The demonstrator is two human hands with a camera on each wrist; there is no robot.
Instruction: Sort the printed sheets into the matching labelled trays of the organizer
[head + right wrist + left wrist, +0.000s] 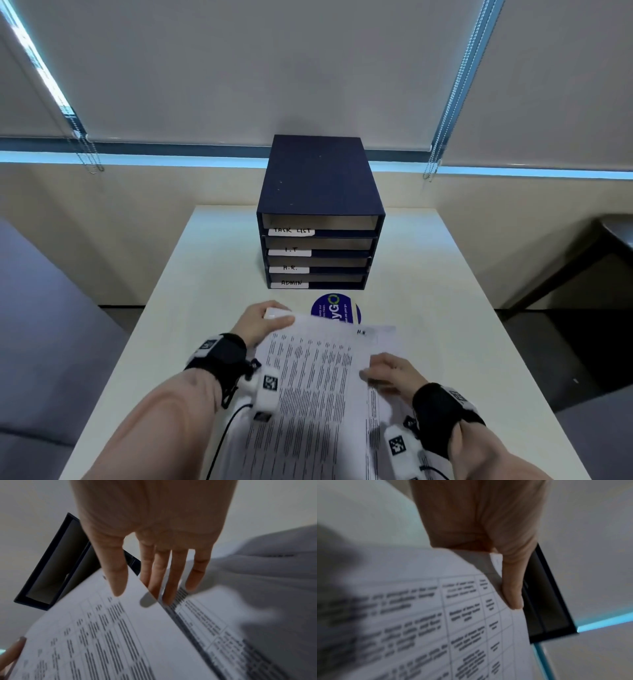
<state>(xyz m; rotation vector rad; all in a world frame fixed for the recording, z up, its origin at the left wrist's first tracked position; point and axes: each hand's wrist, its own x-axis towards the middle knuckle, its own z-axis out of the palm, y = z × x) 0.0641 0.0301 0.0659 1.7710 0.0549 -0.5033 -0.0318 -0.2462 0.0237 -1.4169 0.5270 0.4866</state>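
The left hand [260, 323] pinches the far left corner of the top printed sheet [308, 370], thumb on top and fingers curled beneath. The right hand [394, 375] takes the sheet's right edge between thumb above and straight fingers [155, 574] below, just over the stack of printed sheets [376, 421] on the white table [462, 308]. Beyond both hands stands the navy organizer [320, 212], its trays labelled TASK LIST, I.T, H.R. and ADMIN; a blue round sticker [334, 306] lies between.
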